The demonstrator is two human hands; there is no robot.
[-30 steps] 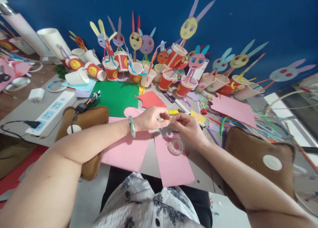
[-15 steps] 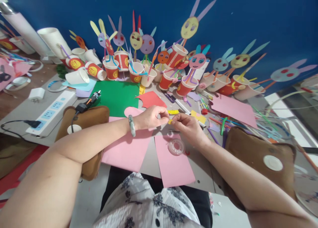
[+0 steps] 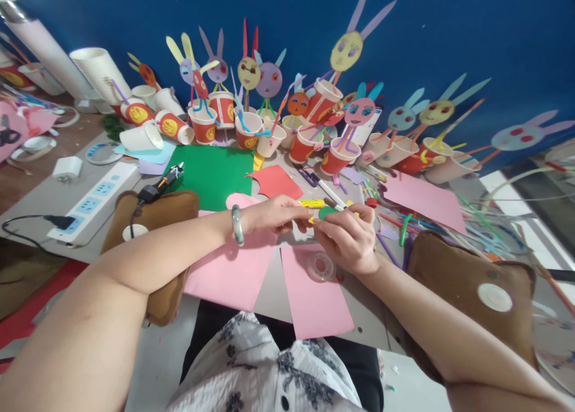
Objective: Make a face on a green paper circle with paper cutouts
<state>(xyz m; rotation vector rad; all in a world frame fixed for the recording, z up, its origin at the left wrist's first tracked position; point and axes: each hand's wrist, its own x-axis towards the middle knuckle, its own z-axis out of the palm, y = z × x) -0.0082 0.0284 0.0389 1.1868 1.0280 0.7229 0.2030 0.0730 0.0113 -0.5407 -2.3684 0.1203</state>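
My left hand (image 3: 283, 213) is closed in a pinch on a small yellow piece (image 3: 311, 220), which looks like paper. Beside it, the fingers of my right hand (image 3: 349, 237) are curled in, with a small green rounded piece (image 3: 327, 211) at their tips. The two hands nearly meet above the table. Just beyond them lies a yellow utility knife (image 3: 312, 203). Below my right hand a clear tape roll (image 3: 321, 266) rests on a pink sheet (image 3: 314, 307). Another pink sheet (image 3: 229, 271) lies beneath my left forearm.
Red and white paper cups (image 3: 203, 124) with rabbit-faced paper figures stand along the blue wall. A green sheet (image 3: 211, 169) and a red paper scrap (image 3: 277, 183) lie behind my hands. Brown cushions (image 3: 467, 286) flank me; a power strip (image 3: 96, 199) is at left.
My right hand has turned and its fingers curled further in; the green rounded piece now shows at its fingertips. My left hand has shifted slightly right, still pinching.
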